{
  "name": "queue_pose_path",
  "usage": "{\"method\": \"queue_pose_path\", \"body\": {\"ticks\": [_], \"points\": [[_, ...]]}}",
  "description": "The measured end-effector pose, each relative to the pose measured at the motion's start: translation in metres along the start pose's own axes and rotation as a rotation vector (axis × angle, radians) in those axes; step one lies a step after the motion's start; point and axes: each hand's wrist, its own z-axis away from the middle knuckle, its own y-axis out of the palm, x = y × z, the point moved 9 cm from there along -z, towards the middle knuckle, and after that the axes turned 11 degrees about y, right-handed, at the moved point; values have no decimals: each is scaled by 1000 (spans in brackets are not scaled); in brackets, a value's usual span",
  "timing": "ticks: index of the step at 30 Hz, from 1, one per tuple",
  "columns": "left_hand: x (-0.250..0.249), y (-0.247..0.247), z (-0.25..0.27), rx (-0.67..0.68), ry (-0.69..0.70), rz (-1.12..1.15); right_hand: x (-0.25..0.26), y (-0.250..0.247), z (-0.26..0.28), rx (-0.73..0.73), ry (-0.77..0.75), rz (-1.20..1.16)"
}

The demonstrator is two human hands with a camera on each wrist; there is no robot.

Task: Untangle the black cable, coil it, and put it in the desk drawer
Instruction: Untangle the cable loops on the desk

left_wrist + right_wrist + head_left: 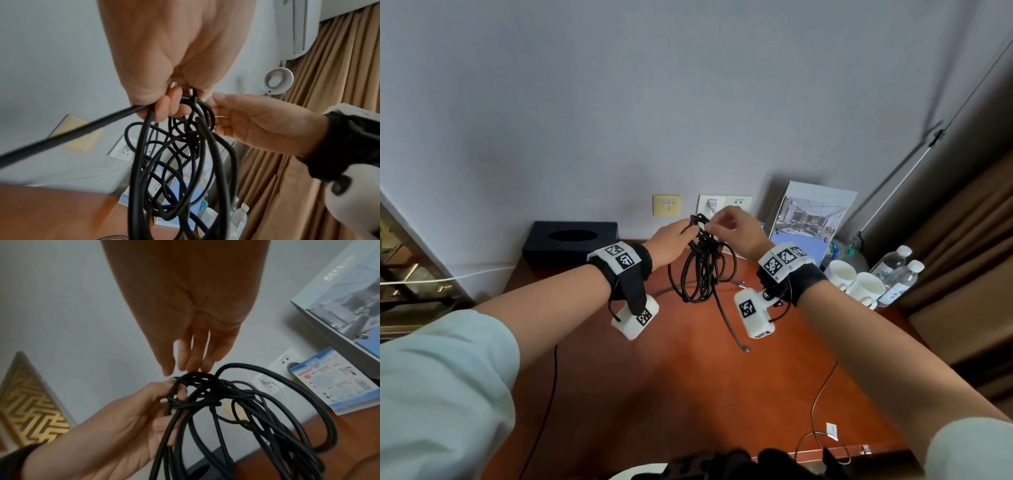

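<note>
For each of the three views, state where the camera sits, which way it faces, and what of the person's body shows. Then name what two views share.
Head: worn on the head, facing forward and down at the desk; both forearms, left hand, right hand.
Left wrist: looks along the left hand gripping the black cable; the right hand beside it.
Right wrist: looks along the right hand's straight fingers touching the tangle.
Shared: both wrist views show the cable and the opposite hand.
</note>
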Motion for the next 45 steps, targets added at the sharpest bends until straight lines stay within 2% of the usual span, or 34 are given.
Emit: {"method": "queue_pose_path", "body": {"ticks": [3,6,9,12,14,16,18,19,20,22,24,26,28,29,31,33,35,37,39,40,42,45], "points": [[8,-5,0,-69,-71,112,15,15,11,40,-148,184],[7,-2,1,-45,-81,106,27,17,13,1,-224,356],[-1,-1,1,-17,-63,44,36,24,14,8,-281,517],[-3,-15,0,-81,-72,60,42,22,14,-48,-272,589],[3,-28,1,-157,-124,150,42,7,14,-152,-226,481],[11,-38,5,-218,-199,303,28,-17,10,-257,-70,140],[13,-43,8,-245,-236,387,-6,-25,1,-247,178,-340],[13,-44,8,-252,-244,405,-21,-21,-3,-213,280,-506],[13,-44,9,-259,-256,409,-30,-15,-8,-184,343,-566],[12,-44,9,-259,-280,376,-28,-10,-8,-143,350,-419],[5,-42,9,-220,-274,285,-4,-11,-1,-107,217,-70],[-5,-39,7,-163,-211,115,22,-7,7,-79,49,305],[-16,-38,8,-139,-150,-69,38,8,15,24,-16,529],[-19,-39,8,-143,-128,-128,40,15,15,70,-10,566],[-18,-41,8,-171,-119,-107,37,19,13,94,26,439],[-13,-47,10,-222,-130,-17,27,1,5,-7,75,153],[-1,-55,14,-272,-164,39,2,-21,-4,-131,182,-211],[18,-62,21,-325,-210,113,-32,-37,-13,-219,324,-700],[34,-64,26,-364,-247,189,-61,-42,-14,-244,452,-1138],[37,-64,28,-370,-252,202,-72,-41,-13,-239,509,-1239],[37,-62,28,-362,-240,174,-89,-37,-12,-204,601,-1206],[29,-60,24,-313,-218,23,-93,-32,-15,-169,603,-920]]}}
